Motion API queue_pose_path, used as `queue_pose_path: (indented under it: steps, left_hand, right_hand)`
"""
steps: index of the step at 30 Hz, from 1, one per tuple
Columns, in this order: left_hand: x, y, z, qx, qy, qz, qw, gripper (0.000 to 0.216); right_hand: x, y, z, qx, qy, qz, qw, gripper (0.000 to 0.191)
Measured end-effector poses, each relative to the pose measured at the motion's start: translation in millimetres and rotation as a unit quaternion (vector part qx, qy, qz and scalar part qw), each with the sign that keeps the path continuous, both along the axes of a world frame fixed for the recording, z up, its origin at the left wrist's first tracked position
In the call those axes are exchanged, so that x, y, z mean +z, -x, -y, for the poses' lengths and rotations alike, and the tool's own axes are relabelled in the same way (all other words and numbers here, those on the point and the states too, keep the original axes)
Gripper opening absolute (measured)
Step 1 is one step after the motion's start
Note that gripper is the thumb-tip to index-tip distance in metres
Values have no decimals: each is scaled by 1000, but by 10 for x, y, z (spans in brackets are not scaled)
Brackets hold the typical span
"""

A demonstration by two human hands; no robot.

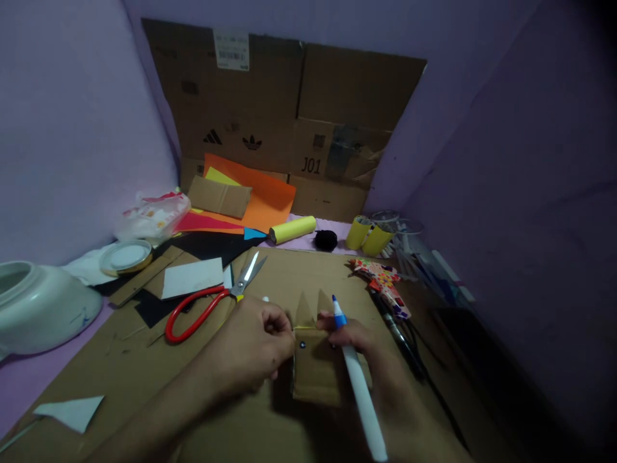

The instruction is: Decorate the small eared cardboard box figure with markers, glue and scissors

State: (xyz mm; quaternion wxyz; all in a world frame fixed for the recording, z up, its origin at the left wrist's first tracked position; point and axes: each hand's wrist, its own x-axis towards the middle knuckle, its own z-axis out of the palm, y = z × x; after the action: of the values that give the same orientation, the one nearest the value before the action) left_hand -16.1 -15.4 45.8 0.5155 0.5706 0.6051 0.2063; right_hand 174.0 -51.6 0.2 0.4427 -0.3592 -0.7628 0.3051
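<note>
A small brown cardboard piece (318,379) stands between my hands over the worktop. A round dark dot (303,344) shows on its front, and two pointed brown triangles (303,311) rise behind its top edge. My left hand (265,337) is at its upper left corner, thumb and fingertips pinched together; what they hold is hidden. A bit of something white pokes out behind that hand. My right hand (371,354) is closed around a white marker (359,392) with a blue tip pointing up and away. Its fingertips also touch the cardboard piece's upper right.
Red-handled scissors (207,308) lie open left of my hands. At the right are a patterned glue gun (383,283) and a dark cable (434,386). Yellow rolls (292,229), black yarn (326,240) and coloured sheets (270,199) lie behind. A white pot (53,315) stands left.
</note>
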Motion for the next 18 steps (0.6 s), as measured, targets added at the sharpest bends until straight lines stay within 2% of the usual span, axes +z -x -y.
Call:
queue_pose_path:
  steps: [4,6,8,12,18]
  left_hand:
    - [-3,-3,90,-29,-167,-131,977,15]
    - [-20,-18,118,-32,-214,-160,963,15]
    - [-29,-40,127,-27,-215,-163,963,15]
    - [-42,-45,79,-24,-166,-106,980,12]
    - [-198,221,-170,51,-203,-60,976,13]
  right_hand:
    - [8,32,49,-15,-31,36,999,62]
    - [3,36,56,-17,-35,39,998,63]
    - [-4,31,50,-22,-26,29,999,61]
    - [-17,9,27,-27,1,11,1000,63]
    - [-31,-4,-16,-28,111,-101,988,62]
